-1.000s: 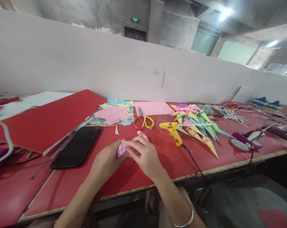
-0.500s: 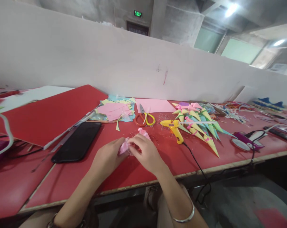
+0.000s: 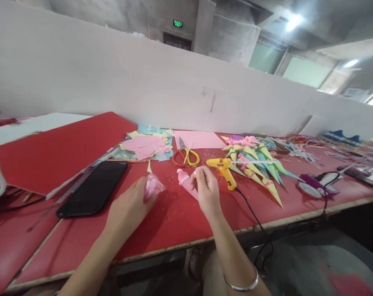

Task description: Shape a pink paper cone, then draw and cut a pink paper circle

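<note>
My left hand (image 3: pixel 133 201) is closed around a crumpled clear plastic bag (image 3: pixel 153 186) with something pink inside. To its right my right hand (image 3: pixel 206 187) is raised, thumb and fingers pinched on a small pale pink piece; its material is hard to make out. Just behind and left of those fingers a pink paper cone (image 3: pixel 186 181) with a ruffled pink top lies on the red table, its lower end partly hidden by my right hand. A yellow glue gun (image 3: pixel 225 169) lies to the right of that hand, and scissors (image 3: pixel 188 156) with red and yellow handles lie beyond the cone.
A black phone (image 3: pixel 93 187) lies left of my left hand, near red card sheets (image 3: pixel 72 152). Cut paper pieces (image 3: pixel 146 146) and a pink sheet (image 3: pixel 198 139) are at the back. Several finished paper cones (image 3: pixel 254 154) are piled right of the glue gun, whose cord (image 3: pixel 254 213) hangs over the edge.
My hands have moved apart. The right has drawn away rightward from the plastic bag with a small pink piece in its fingertips; the left keeps the bag. The pink cone is now more visible.
</note>
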A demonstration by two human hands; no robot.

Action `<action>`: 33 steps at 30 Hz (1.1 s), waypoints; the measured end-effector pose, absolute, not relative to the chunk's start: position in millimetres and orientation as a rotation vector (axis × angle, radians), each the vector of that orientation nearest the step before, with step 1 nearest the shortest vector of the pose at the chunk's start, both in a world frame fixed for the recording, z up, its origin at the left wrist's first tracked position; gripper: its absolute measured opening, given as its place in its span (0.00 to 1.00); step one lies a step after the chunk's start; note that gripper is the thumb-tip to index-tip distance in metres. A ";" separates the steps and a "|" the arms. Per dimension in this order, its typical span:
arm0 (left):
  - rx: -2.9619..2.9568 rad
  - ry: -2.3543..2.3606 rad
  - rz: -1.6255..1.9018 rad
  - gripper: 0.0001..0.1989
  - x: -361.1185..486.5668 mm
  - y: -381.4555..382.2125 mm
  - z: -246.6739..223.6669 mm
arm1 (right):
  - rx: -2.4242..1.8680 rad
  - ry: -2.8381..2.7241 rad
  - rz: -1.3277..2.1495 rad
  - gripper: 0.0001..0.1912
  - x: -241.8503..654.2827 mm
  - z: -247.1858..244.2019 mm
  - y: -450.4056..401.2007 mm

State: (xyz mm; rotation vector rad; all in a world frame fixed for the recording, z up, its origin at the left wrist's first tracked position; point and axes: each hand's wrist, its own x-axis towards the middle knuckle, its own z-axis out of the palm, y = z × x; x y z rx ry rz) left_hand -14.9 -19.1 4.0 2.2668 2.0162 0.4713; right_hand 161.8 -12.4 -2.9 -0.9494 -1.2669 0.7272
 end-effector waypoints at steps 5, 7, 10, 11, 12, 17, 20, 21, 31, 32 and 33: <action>2.474 2.157 0.414 0.16 -21.0 -16.4 -4.2 | -1.026 -1.156 0.745 0.07 167.0 -2.3 -9.6; 2.584 2.191 0.454 0.15 -22.3 -15.8 -9.6 | -1.014 -1.136 0.780 0.07 165.9 -1.8 -10.0; 2.640 2.211 0.571 0.18 -22.7 -15.9 -16.4 | -1.025 -1.157 0.776 0.08 165.1 -2.2 -9.8; 2.638 2.205 0.600 0.19 -22.5 -16.0 -17.4 | -1.038 -1.169 0.756 0.09 165.5 -2.8 -9.3; 2.630 2.187 0.622 0.21 -22.1 -16.1 -17.5 | -1.048 -1.183 0.737 0.09 166.2 -3.5 -8.5; 2.461 2.093 0.866 0.23 -18.8 -16.1 -6.5 | -1.069 -1.301 0.650 0.08 169.9 -8.2 -5.2; 2.396 2.079 1.047 0.19 -16.5 -17.1 1.7 | -1.251 -1.473 0.408 0.07 169.3 -11.8 -5.8; 2.393 2.080 1.082 0.19 -15.9 -17.7 3.5 | -1.344 -1.535 0.309 0.07 168.5 -13.1 -6.5; 2.355 1.897 1.235 0.14 -13.1 -22.1 8.8 | -1.918 -1.863 0.082 0.06 163.0 -15.6 -12.7; 2.346 1.848 1.253 0.14 -12.1 -22.7 9.3 | -1.898 -1.853 0.096 0.06 162.8 -14.0 -13.0; 2.328 1.787 1.252 0.14 -10.8 -23.2 9.4 | -1.861 -1.838 0.114 0.07 162.2 -12.2 -13.4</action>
